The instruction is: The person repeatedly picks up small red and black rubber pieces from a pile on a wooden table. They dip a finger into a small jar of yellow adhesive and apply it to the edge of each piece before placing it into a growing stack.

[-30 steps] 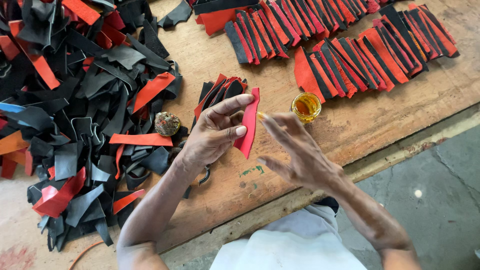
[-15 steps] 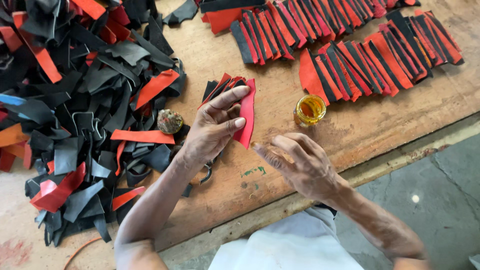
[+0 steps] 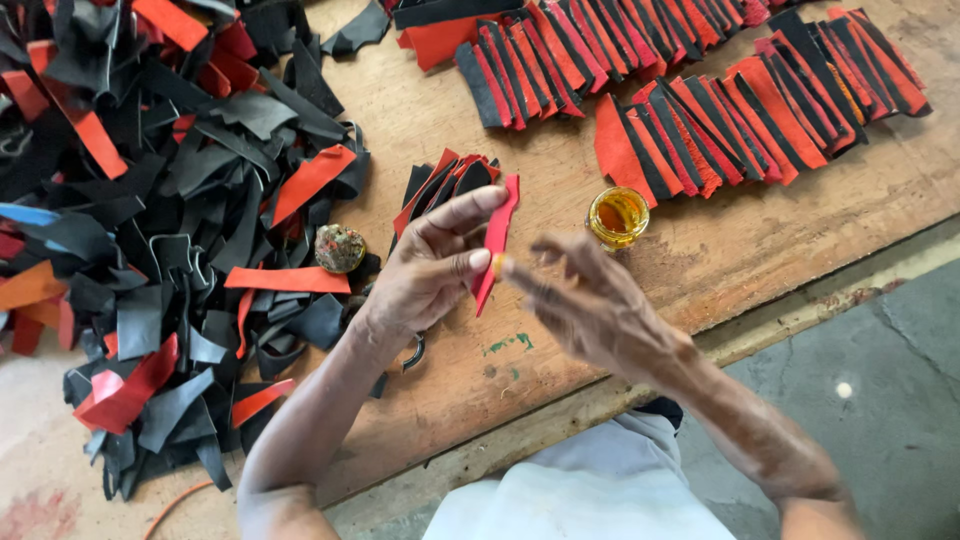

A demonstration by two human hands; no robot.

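Red strip [image 3: 497, 240] stays in left hand [image 3: 430, 275]; right hand [image 3: 590, 305] has returned.

The red strip [image 3: 497, 240] is a narrow, flat piece of leather-like material, bright red on the face that shows, with a tapered lower end. It stands nearly upright, tilted a little, pinched along its edge between the thumb and fingers of the left hand [image 3: 430, 270] and held above the counter [image 3: 720, 250]. The right hand [image 3: 590, 305], blurred, meets the strip's lower part with a fingertip that carries a yellowish smear. Just behind the strip lies a small fan of black and red strips [image 3: 445, 185].
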